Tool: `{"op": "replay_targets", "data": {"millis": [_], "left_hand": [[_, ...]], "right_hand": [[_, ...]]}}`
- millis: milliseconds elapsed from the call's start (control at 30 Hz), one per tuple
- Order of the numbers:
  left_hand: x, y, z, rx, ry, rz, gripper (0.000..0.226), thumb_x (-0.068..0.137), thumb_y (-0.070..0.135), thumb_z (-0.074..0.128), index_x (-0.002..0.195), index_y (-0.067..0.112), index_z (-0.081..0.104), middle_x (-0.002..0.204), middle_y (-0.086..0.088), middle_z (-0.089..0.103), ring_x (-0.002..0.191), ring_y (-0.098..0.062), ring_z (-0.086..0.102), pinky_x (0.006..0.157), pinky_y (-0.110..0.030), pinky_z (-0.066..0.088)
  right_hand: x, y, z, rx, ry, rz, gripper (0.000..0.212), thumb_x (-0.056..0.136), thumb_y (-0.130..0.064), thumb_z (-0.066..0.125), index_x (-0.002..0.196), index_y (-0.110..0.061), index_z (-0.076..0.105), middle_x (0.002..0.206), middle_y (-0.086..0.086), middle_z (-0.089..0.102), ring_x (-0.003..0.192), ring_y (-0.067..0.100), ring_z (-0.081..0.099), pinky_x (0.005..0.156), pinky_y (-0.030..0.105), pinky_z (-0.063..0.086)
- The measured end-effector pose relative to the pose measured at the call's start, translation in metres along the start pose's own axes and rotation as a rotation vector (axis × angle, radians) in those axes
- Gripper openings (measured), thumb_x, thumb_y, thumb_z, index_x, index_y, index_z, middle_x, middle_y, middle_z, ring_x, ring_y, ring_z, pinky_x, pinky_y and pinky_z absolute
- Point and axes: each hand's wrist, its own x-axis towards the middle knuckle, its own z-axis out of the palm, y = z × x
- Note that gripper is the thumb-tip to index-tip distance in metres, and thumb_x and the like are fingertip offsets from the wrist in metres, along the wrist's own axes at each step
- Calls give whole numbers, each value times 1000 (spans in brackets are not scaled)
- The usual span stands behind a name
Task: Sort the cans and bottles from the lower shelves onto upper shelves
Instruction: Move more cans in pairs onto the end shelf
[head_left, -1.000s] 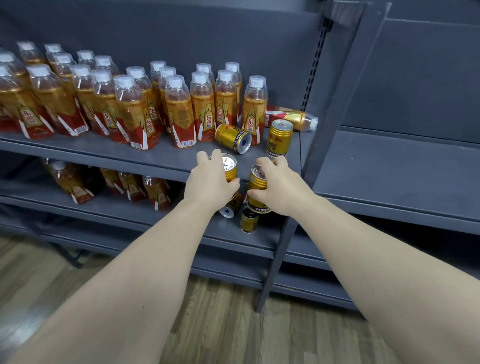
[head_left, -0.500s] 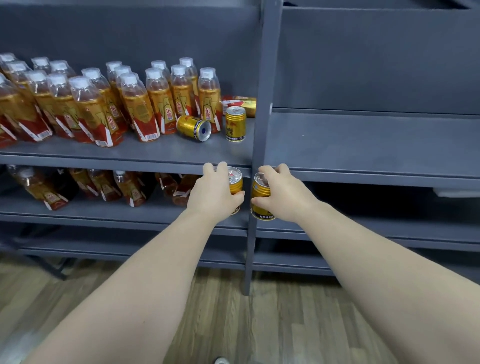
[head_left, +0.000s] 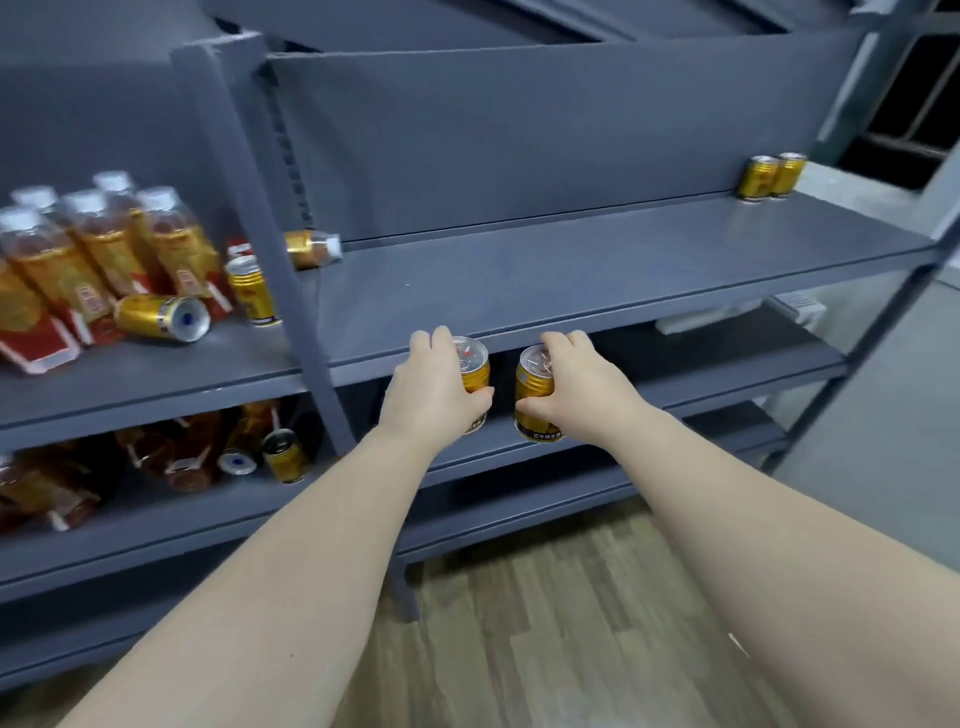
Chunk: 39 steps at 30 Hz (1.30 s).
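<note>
The right upper shelf (head_left: 623, 270) was almost bare. Only a pair of cans (head_left: 771, 177) stood at its far corner, at 2 o'clock. The left upper shelf (head_left: 182, 374), at 9 o'clock, carried many upright bottles (head_left: 78, 249) and a lying can (head_left: 161, 318). The lower shelf (head_left: 156, 525), at 8 o'clock, held fallen bottles (head_left: 171, 457) and at least two lower cans (head_left: 284, 456), so I judge that much of the work was left. At the centre, just in front of the right upper shelf's edge, the left hand (head_left: 431, 395) had its grip curled round the left can (head_left: 474, 364). The right hand (head_left: 582, 389) had its grip round the right can (head_left: 535, 400). Both cans were upright and not yet set down.
</note>
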Motion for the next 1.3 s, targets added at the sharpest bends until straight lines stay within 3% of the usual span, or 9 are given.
{"op": "replay_targets", "data": {"millis": [467, 633, 1000, 1300], "left_hand": [[90, 139, 73, -78, -153, 308, 64, 85, 46, 74, 132, 16, 43, 124, -6, 42, 111, -34, 55, 85, -39, 47], [128, 179, 94, -123, -198, 375, 66, 85, 47, 74, 135, 18, 42, 129, -6, 43, 115, -32, 53, 80, -34, 43], [188, 250, 140, -142, -226, 468, 70, 81, 52, 75, 134, 19, 44, 127, -6, 45, 112, -29, 55, 80, -36, 51], [224, 330, 181, -123, -194, 437, 68, 83, 51, 74, 133, 19, 43, 125, -5, 44, 112, -29, 54, 81, -36, 51]], "right_hand": [[21, 142, -67, 5, 134, 331, 74, 84, -46, 73, 142, -19, 35, 134, 6, 37, 112, 35, 57, 94, 43, 50], [43, 174, -89, 2, 166, 426, 75, 85, -47, 72, 143, -19, 34, 135, 9, 40, 114, 34, 55, 97, 45, 50], [80, 247, -121, 19, 239, 516, 82, 85, -45, 71, 151, -24, 29, 138, 6, 41, 116, 27, 52, 93, 39, 53], [116, 335, -156, 44, 252, 438, 82, 86, -41, 72, 152, -22, 27, 141, 6, 39, 120, 26, 51, 96, 38, 52]]}}
